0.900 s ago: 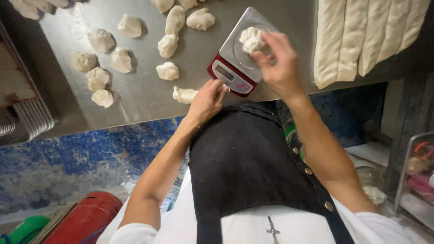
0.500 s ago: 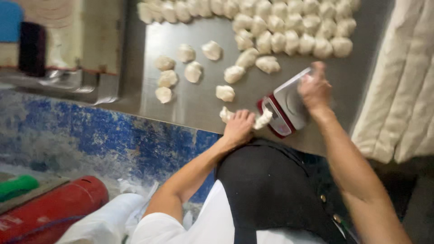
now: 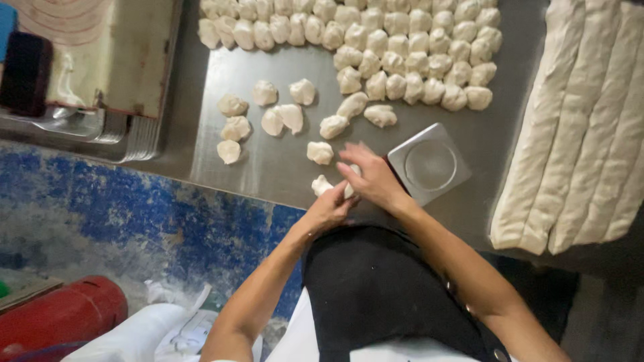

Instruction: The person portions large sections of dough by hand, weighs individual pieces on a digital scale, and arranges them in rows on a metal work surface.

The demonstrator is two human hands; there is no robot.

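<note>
Both hands meet at the counter's [image 3: 268, 167] near edge: left hand [image 3: 330, 209] and right hand [image 3: 372, 179] clasp a dough piece [image 3: 322, 184] together, the scale [image 3: 429, 164] just right.

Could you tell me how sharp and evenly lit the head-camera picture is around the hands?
Head view: soft overall, both hands slightly blurred; steel table shows a pale sheen; dough pieces bright but readable; lower right corner falls into dark shadow.

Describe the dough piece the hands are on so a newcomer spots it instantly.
On the steel table, find the square scale near the front edge. Just to its left, the left hand and right hand meet over one small dough lump, the only piece being touched and nearest the edge.
</note>
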